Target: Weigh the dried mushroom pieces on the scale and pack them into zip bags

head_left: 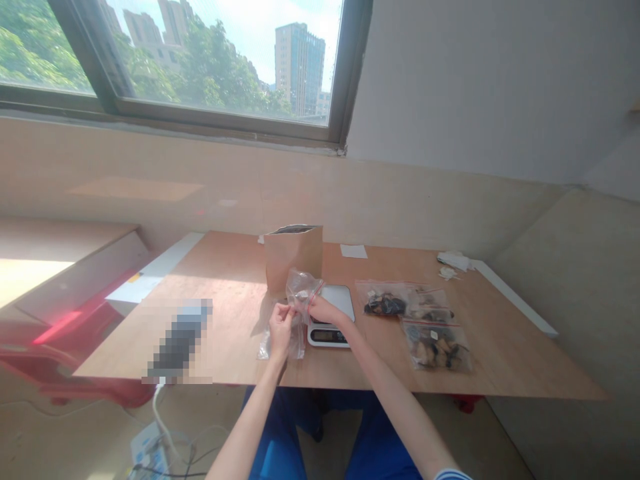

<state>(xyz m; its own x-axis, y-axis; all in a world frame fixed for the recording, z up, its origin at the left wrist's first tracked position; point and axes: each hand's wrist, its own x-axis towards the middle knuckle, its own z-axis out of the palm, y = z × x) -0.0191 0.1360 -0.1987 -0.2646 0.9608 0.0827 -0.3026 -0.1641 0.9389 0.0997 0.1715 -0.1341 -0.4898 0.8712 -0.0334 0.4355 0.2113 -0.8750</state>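
A clear zip bag point(304, 285) with a red seal line is held up between my two hands, in front of the paper bag. My left hand point(281, 325) pinches its edge with thumb and fingers. From the other side, my right hand point(323, 309) is closed at the seal line, its fingertips partly hidden by the plastic. More clear plastic bags point(297, 344) lie flat below my hands. Beneath my right hand and wrist stands a white kitchen scale point(342, 298) with a dark display. The brown paper bag point(285, 257) stands upright behind, its top open.
Several zip bags with dark dried pieces point(385, 305) and paler slices point(437, 351) lie on the table point(510, 360) at the right. A blurred dark device point(177, 343) with a white cable is at the left edge. White paper point(354, 251) lies at the back.
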